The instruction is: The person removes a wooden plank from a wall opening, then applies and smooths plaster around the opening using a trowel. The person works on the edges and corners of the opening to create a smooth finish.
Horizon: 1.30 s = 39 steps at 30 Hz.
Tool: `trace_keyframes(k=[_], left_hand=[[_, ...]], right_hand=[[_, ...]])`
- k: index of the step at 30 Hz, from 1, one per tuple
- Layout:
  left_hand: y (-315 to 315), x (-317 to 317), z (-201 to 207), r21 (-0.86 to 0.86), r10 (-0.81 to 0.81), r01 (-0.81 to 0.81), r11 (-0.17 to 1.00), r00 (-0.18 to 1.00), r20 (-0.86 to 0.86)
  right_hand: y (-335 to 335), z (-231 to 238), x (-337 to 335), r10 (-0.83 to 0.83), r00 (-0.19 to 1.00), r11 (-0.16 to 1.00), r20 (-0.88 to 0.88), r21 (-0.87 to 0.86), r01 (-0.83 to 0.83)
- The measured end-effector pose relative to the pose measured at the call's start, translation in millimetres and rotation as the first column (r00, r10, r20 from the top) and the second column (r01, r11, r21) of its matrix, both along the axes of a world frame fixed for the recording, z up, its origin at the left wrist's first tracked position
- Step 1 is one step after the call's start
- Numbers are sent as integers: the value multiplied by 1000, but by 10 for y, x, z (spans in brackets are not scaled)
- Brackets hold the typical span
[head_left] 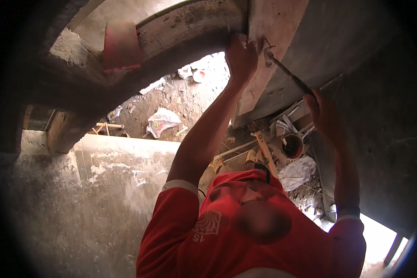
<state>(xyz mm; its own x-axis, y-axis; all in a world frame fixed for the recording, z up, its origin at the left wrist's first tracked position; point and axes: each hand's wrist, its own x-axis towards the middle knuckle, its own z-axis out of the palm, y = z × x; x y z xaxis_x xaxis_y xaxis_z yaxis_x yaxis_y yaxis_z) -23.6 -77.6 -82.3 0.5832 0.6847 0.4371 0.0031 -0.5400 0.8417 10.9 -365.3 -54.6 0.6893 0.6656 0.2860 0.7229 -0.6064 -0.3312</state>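
Concrete arch overhead, littered dirt below. I see left hand [240,56] pinching at the plank [273,28]; right hand [324,113] grips hammer [289,74], head pointing up-left toward left fingers.

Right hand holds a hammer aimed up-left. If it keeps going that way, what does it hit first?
Most likely the nail at the wooden board, just beside the left hand. The right hand has the hammer with its head almost at that nail; depth is unclear.

hammer head [268,56]: small, partly lost against the board
left fingertips [236,41]: hidden against the board edge
far litter [162,121]: too blurred to identify
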Motion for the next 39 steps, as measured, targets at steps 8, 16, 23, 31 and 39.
trace_keyframes(k=[8,16,23,31,39], left_hand=[[-90,127,-96,21,124,-128,992,985,122],[-89,167,-88,127,168,-183,975,979,119],[-98,178,-70,143,164,-179,973,980,114],[-90,183,-127,208,193,-213,955,975,112],[29,177,-232,411,299,-266,872,954,-16]], right_hand=[[39,189,-9,-26,990,996,-137,-89,14],[153,-915,528,134,951,932,-280,-291,-217],[374,-2817,495,-9,904,782,-427,-566,-260],[465,-3475,350,-88,883,903,-462,-411,-125],[343,-3645,291,-56,896,956,-442,-282,-80]])
